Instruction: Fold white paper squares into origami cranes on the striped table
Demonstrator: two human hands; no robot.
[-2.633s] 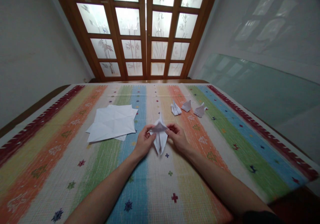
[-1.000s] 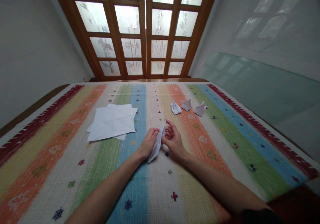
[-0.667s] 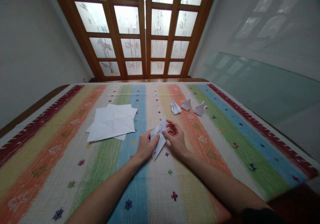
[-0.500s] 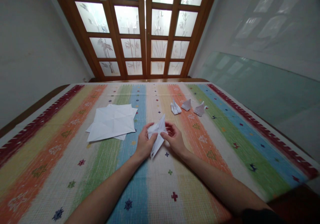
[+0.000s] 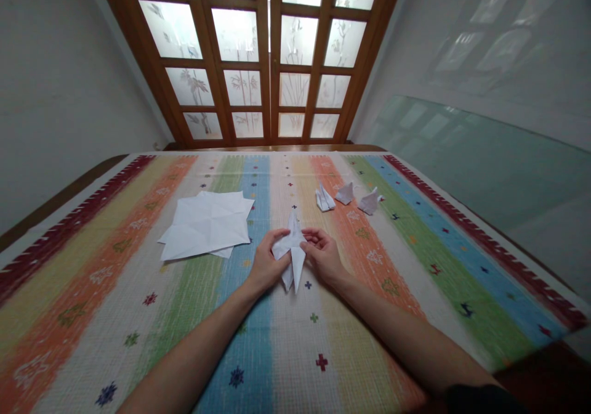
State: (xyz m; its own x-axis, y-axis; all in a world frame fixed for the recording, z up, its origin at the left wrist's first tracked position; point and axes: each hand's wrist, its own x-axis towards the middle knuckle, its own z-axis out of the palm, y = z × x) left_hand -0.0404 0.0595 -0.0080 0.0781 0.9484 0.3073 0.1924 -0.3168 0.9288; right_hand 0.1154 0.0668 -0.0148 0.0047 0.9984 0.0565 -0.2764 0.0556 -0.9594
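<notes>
A half-folded white paper figure [image 5: 292,252] with long points lies between my hands on the striped cloth [image 5: 111,291]. My left hand [image 5: 266,261] pinches its left side, fingers curled on the paper. My right hand [image 5: 323,255] grips its right side with thumb and fingers closed on a flap. One point sticks up away from me, two hang toward me.
A loose stack of white paper sheets [image 5: 207,225] lies to the left. Three small folded paper figures [image 5: 324,199] [image 5: 345,193] [image 5: 370,202] stand farther back on the right. Wooden doors with frosted glass [image 5: 270,50] rise behind the table, and a glass sheet [image 5: 484,161] leans along the right wall.
The paper figure was turned on edge between my hands, then swung back. Now it lies flatter, with both hands gripping its sides.
</notes>
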